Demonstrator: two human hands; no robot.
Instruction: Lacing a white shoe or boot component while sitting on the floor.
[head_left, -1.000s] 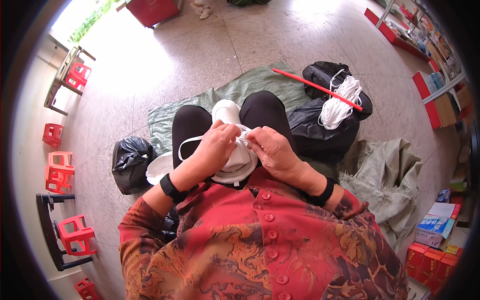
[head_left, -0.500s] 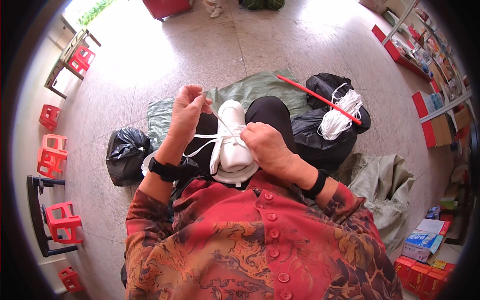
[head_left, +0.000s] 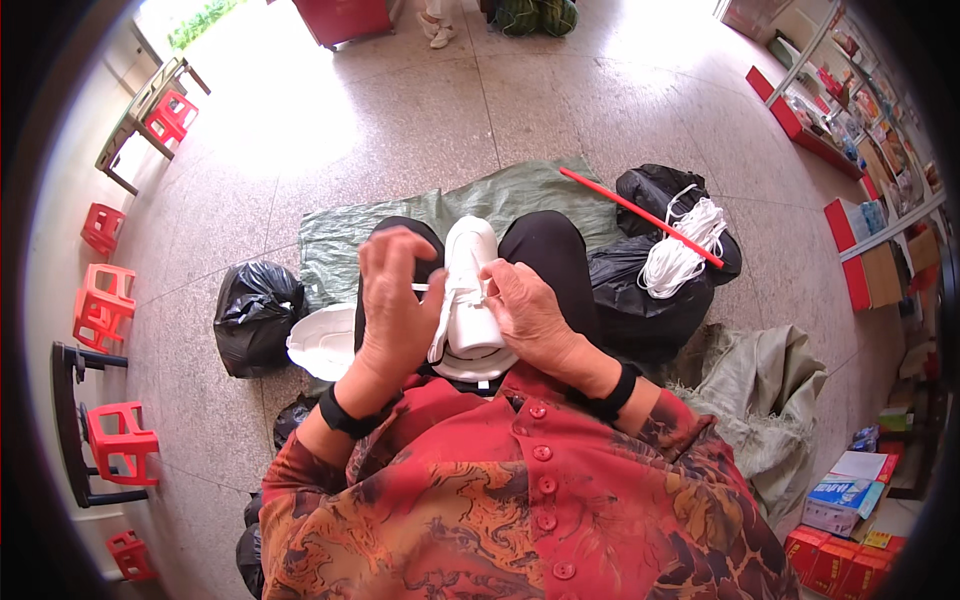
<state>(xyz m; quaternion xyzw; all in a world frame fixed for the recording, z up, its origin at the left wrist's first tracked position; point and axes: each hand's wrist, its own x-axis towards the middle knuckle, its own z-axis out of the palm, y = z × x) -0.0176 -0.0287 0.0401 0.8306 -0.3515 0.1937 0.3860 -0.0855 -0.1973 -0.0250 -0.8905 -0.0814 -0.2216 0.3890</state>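
Note:
A white shoe (head_left: 470, 245) lies lengthwise on my lap between my knees, its toe pointing away from me. White shoelace (head_left: 463, 296) crosses its upper. My right hand (head_left: 535, 315) is closed at the shoe's right edge, thumb and forefinger pinching the lace there; the exact grip is partly hidden. Just left of the shoe, my left hand (head_left: 393, 310) is raised with thumb and fingers apart, its fingertips smeared by motion. A short end of white lace shows beside its thumb. Another white shoe (head_left: 322, 342) rests to the left, partly behind my left forearm.
A green woven sheet (head_left: 340, 240) covers the floor ahead. Black plastic bags (head_left: 255, 320) flank me; on the right ones lie a bundle of white laces (head_left: 685, 250) and a red stick (head_left: 640, 215). Red stools (head_left: 122, 440) line the left, shelves (head_left: 850, 150) the right.
My left hand has come down and nearer the shoe, its pinch on the lace opened. The lace stretched from it is no longer taut. My right hand stays at the shoe's right edge.

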